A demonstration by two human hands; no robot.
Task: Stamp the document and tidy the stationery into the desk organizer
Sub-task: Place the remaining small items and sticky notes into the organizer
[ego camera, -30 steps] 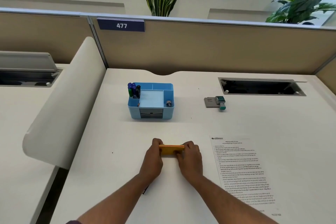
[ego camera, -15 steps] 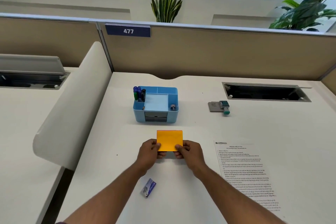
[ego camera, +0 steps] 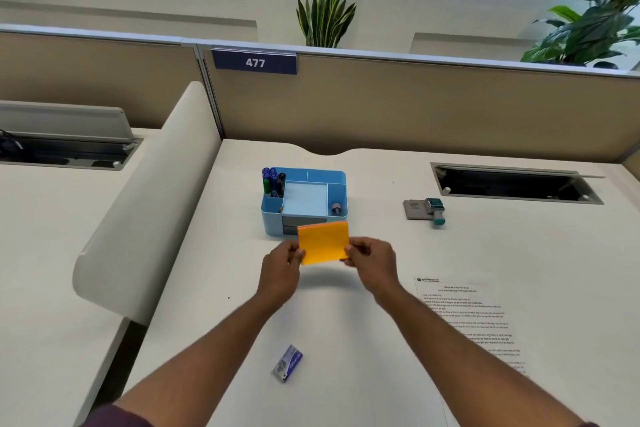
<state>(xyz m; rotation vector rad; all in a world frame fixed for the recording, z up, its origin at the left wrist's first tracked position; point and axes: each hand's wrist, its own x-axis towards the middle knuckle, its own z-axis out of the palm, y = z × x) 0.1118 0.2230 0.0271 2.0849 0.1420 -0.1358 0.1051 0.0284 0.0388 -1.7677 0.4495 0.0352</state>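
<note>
Both hands pinch the orange sticky-note pad mid-frame: left hand on its left edge, right hand on its right. Pad hides the blue desk organizer's lower front (drawers barely visible). Document cut off lower right. Small box lies on the desk below, between the forearms.

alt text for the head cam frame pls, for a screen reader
Both hands, left hand and right hand, pinch an orange sticky-note pad above the desk, just in front of a blue desk organizer. A printed document, stamp and small box lie nearby.
</note>
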